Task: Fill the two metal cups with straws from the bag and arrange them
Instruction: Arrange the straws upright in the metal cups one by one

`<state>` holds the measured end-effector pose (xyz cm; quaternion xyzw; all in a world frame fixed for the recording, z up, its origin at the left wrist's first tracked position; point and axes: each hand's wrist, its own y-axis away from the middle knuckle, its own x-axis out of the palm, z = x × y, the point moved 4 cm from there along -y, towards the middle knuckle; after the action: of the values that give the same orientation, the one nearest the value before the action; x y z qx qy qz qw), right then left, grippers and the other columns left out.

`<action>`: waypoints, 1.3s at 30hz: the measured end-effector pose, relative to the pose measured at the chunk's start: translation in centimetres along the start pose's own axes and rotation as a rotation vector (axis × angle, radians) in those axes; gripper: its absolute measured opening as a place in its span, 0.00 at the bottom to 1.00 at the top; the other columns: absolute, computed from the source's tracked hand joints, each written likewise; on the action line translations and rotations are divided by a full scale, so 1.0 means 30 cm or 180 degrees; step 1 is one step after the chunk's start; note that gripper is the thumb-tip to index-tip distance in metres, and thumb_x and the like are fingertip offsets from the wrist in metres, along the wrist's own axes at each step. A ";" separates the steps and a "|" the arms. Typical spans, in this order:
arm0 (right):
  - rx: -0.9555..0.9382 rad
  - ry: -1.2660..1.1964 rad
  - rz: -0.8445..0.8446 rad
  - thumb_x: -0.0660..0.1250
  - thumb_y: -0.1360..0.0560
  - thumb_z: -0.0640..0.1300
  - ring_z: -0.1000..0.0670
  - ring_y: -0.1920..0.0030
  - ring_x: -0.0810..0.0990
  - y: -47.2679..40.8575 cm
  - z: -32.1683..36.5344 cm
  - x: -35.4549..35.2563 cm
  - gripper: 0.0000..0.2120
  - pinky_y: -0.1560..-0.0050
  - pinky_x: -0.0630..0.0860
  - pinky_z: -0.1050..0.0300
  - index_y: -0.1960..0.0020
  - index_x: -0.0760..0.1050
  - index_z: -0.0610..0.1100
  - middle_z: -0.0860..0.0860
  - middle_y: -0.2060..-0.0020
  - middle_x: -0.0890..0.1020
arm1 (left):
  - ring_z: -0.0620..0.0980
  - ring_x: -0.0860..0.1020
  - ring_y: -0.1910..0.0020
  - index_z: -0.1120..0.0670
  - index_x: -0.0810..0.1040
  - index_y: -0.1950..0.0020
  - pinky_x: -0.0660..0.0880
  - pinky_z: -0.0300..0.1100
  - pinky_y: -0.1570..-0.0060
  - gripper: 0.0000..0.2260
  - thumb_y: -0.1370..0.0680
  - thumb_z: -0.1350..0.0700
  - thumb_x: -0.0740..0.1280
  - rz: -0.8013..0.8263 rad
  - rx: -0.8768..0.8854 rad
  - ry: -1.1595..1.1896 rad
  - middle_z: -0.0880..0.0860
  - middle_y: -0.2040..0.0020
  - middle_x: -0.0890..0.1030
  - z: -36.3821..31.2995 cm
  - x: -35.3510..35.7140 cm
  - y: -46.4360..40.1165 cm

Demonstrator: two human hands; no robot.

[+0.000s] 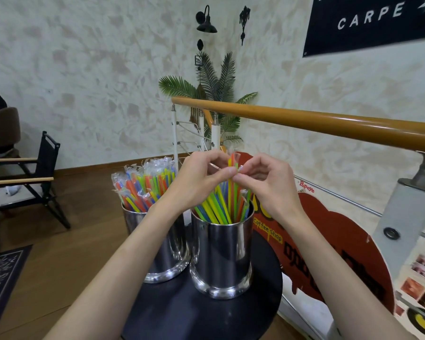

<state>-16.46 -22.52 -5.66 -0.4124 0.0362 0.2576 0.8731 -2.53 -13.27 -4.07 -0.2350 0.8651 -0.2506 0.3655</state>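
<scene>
Both the left hand (201, 177) and right hand (268, 182) pinch, it seems, upright straws (232, 168) standing in the right cup (222, 253), tops pointing up.

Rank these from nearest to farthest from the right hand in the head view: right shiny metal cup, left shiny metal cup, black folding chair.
1. Right shiny metal cup, directly below the right hand.
2. Left shiny metal cup, farther left, beyond the left hand.
3. Black folding chair, far left on the floor.

You have two shiny cylindrical metal cups upright, side by side: the left cup (167, 253) packed with wrapped coloured plastic straws (142, 187), the right cup (222, 258) holding a looser leaning bunch (216, 209).
</scene>
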 end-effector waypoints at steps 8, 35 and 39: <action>0.0199 -0.0243 0.0328 0.75 0.25 0.34 0.53 0.52 0.87 -0.009 -0.017 -0.006 0.08 0.51 0.82 0.57 0.55 0.79 0.45 0.49 0.54 0.86 | 0.49 0.84 0.58 0.58 0.82 0.46 0.80 0.55 0.53 0.07 0.19 0.56 0.69 -0.0096 -0.0007 -0.0021 0.53 0.56 0.84 0.001 -0.020 -0.011; -0.1267 0.1691 0.0459 0.73 0.30 0.27 0.54 0.52 0.77 -0.070 0.020 0.019 0.20 0.51 0.72 0.63 0.44 0.85 0.47 0.52 0.52 0.86 | 0.49 0.80 0.45 0.47 0.80 0.40 0.75 0.57 0.43 0.10 0.16 0.54 0.61 0.0086 0.0011 -0.1802 0.46 0.44 0.82 0.086 -0.044 0.036; -0.1504 0.1760 0.0074 0.74 0.29 0.29 0.46 0.55 0.80 -0.069 0.030 0.012 0.16 0.55 0.77 0.52 0.46 0.86 0.43 0.47 0.57 0.85 | 0.48 0.79 0.46 0.45 0.80 0.42 0.75 0.57 0.43 0.09 0.17 0.53 0.62 0.0182 -0.0031 -0.1872 0.46 0.45 0.82 0.090 -0.036 0.037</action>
<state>-15.28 -22.81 -3.72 -0.6563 0.2151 0.1475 0.7080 -0.09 -12.49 -5.83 -0.2748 0.7295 -0.1571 0.6063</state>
